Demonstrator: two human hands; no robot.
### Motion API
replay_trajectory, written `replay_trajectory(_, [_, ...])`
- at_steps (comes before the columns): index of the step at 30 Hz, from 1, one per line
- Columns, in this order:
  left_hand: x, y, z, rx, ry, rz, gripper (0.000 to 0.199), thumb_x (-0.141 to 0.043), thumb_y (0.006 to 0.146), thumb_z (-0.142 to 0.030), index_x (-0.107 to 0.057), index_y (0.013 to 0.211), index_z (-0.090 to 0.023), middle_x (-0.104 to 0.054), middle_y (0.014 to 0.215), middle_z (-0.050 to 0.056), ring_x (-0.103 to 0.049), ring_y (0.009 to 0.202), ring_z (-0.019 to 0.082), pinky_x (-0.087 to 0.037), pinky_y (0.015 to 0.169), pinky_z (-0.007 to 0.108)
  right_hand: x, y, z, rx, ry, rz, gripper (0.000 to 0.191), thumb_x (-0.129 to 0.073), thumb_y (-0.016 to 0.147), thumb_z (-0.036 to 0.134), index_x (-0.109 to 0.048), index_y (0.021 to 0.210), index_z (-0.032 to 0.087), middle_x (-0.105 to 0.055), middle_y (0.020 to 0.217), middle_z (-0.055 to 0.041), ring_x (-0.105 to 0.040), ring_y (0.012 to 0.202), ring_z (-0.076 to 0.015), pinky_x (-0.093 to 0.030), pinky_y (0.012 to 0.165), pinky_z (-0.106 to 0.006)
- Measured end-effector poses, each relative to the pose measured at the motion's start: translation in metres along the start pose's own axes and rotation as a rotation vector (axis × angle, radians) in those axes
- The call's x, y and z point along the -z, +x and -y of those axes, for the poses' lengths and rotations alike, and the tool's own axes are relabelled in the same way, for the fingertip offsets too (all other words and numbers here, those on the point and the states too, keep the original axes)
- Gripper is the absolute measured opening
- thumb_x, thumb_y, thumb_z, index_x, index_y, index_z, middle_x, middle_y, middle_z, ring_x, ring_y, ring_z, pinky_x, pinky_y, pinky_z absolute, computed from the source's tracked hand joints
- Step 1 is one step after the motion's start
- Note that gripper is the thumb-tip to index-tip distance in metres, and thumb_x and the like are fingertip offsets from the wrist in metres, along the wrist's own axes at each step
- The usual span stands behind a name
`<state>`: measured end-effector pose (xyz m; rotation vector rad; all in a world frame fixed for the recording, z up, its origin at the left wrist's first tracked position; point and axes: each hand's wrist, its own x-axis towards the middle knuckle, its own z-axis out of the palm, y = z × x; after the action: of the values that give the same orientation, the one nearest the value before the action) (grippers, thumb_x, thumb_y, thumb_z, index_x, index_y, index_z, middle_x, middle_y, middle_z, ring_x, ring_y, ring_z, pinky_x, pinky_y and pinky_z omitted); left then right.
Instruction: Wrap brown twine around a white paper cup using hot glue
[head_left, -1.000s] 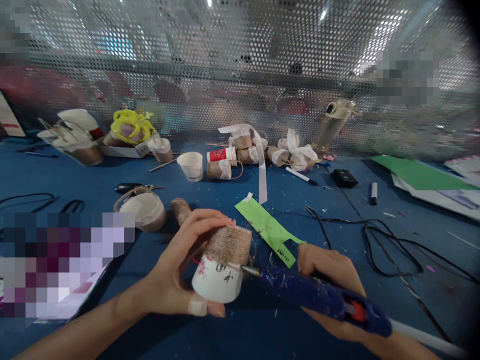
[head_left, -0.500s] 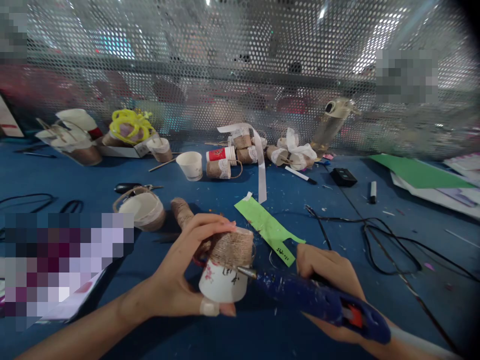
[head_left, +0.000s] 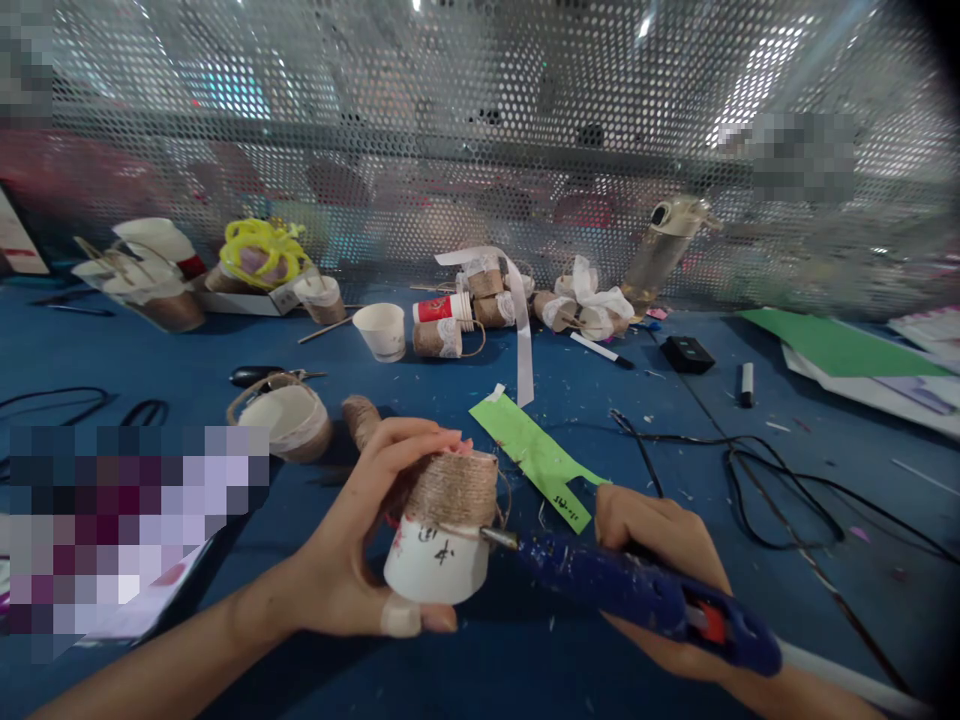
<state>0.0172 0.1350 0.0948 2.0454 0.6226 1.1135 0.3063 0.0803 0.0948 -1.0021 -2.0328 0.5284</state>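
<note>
A white paper cup point(head_left: 439, 565) with dark characters is held upside down in my left hand point(head_left: 352, 540), the thumb under its rim and the fingers over its base. Brown twine point(head_left: 454, 488) wraps the cup's upper half, and a loose strand curves off its right side. My right hand point(head_left: 660, 540) grips a blue hot glue gun point(head_left: 600, 580), whose metal nozzle points left and meets the cup at the lower edge of the twine. Behind my left hand lies a roll of twine point(head_left: 361, 418), partly hidden.
A lace-trimmed cup point(head_left: 289, 420) stands at left. Green paper point(head_left: 532, 455) lies beyond the cup in hand. Black cables point(head_left: 780, 500) curl at right. Farther back are a white cup point(head_left: 380, 332), twine-wrapped cups point(head_left: 437, 339), markers point(head_left: 601, 350), a black box point(head_left: 687, 354) and a bottle point(head_left: 664, 250).
My left hand has turned the cup, so its characters sit farther left, and has shifted slightly left. The glue gun's nozzle stays against the twine's edge.
</note>
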Motion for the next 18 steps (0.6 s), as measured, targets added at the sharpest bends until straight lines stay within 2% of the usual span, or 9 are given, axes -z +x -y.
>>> replay_trajectory(5, [-0.0011,-0.0002,-0.005,0.05,0.115,0.022,0.089,-0.081,0.065,-0.062,-0.046,0.141,-0.032,-0.044,0.13,0.012,-0.046,0.124,0.036,-0.046,0.107,0.054,0.0004,0.0002,0.0034,0.014,-0.012,0.031,0.025,-0.062,0.076,0.022,-0.037,0.075,0.024,-0.044,0.065,0.0046,-0.042,0.053,-0.0112,-0.028,0.053,-0.026])
replay_trajectory(8, [-0.002,0.0002,-0.0038,0.025,0.05,0.016,0.086,-0.082,0.066,-0.061,-0.048,0.139,-0.03,-0.044,0.128,0.012,-0.047,0.123,0.036,-0.045,0.108,0.056,0.0001,-0.0007,0.003,0.009,-0.014,0.029,0.024,-0.062,0.077,0.023,-0.038,0.075,0.024,-0.044,0.065,0.0044,-0.042,0.053,-0.0113,-0.028,0.053,-0.026])
replay_trajectory(13, [-0.0021,0.0014,0.0008,-0.008,-0.101,-0.03,0.086,-0.085,0.064,-0.056,-0.05,0.137,-0.029,-0.044,0.127,0.012,-0.049,0.119,0.033,-0.05,0.105,0.054,-0.0001,-0.0006,0.0022,-0.005,0.0,0.01,0.023,-0.061,0.078,0.023,-0.038,0.075,0.024,-0.045,0.065,0.0041,-0.043,0.054,-0.0119,-0.029,0.053,-0.026])
replay_trajectory(18, [-0.0038,0.0029,-0.0001,-0.037,-0.153,-0.05,0.084,-0.084,0.064,-0.054,-0.05,0.137,-0.029,-0.046,0.124,0.011,-0.051,0.116,0.032,-0.05,0.105,0.056,-0.0002,0.0006,0.0037,-0.006,0.029,0.005,0.023,-0.06,0.08,0.026,-0.038,0.075,0.024,-0.046,0.064,0.0034,-0.042,0.054,-0.0122,-0.03,0.052,-0.027])
